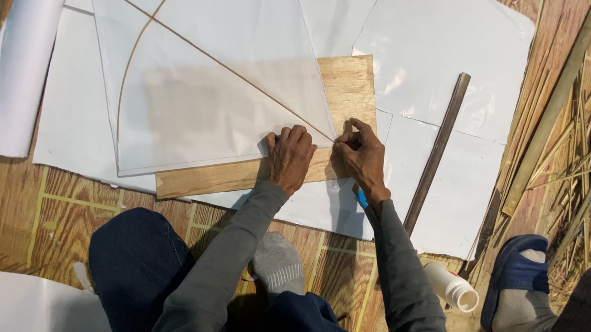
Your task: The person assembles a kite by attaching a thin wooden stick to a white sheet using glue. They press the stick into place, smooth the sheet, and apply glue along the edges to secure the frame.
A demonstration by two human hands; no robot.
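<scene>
**Remote:** Bamboo matting covers the floor, with white sheets [456, 73] spread over most of it. At far left I see a paper roll [14, 71]. Next comes the kite [206, 84]: thin pale paper with a straight spine stick [246, 79] running diagonally from the far left down to the near corner, and a bowed stick [130, 62] curving across it.

**Partner:** How far along would you say it is?

**Remote:** I judge it well advanced. Both sticks already lie on the paper and the sail is cut to shape. What looks left is the near corner, where the spine ends. I can't tell whether the other edges are glued.

**Partner:** Where does that corner sit against the hands?

**Remote:** It rests on the board [243, 171]. My left hand [289, 156] lies knuckles up, fingers curled narrow, pressing the paper's near edge flat just left of the tip. My right hand [361, 152] is just right of the tip, thumb and forefinger pinched close together at the very point where the spine ends, touching it. Something blue shows under that wrist; I can't tell what it is.

**Partner:** Anything further right?

**Remote:** A dark bar [437, 151] lies slantwise on the sheets, apart from the hands. Near it stands a white bottle [452, 287], tipped over. Beyond that, bamboo strips [571, 143] are heaped, and another person's blue slipper [518, 272] sits at the near right.
</scene>
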